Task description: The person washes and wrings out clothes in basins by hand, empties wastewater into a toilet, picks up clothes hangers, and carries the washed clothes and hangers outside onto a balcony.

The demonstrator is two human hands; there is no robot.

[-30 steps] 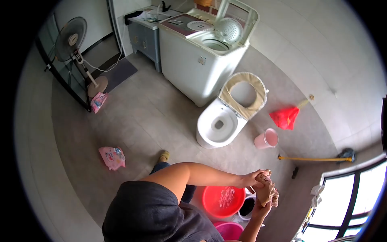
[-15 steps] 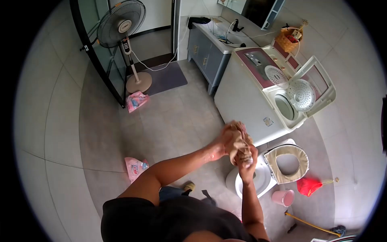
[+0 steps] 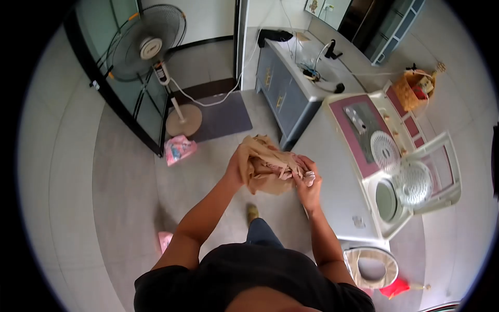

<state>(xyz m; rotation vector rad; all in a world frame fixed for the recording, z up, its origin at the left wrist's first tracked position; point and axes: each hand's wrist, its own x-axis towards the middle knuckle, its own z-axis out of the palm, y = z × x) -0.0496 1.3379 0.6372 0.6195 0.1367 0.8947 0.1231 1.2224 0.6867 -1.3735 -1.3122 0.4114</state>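
Observation:
A crumpled tan cloth (image 3: 267,164) hangs between my two hands in front of my body, above the floor. My left hand (image 3: 238,165) grips its left side, the fingers partly hidden by the folds. On the right, my right hand (image 3: 307,187) has its fingers closed on a bunched, pinkish end of the cloth. To the right of my hands stands a white washing machine (image 3: 338,179) with a pink top. Its round tub opening (image 3: 386,199) shows, with the lid (image 3: 442,171) raised beside it.
A standing fan (image 3: 151,48) is at the upper left by a glass door, with a pink bag (image 3: 180,149) near its base. A grey sink cabinet (image 3: 285,91) stands behind the washer. The toilet seat (image 3: 349,260) is at the lower right.
Both hands and the cloth have moved up and away from the toilet. My hands are farther apart and the cloth is more spread out. The view has shifted toward the washer and sink.

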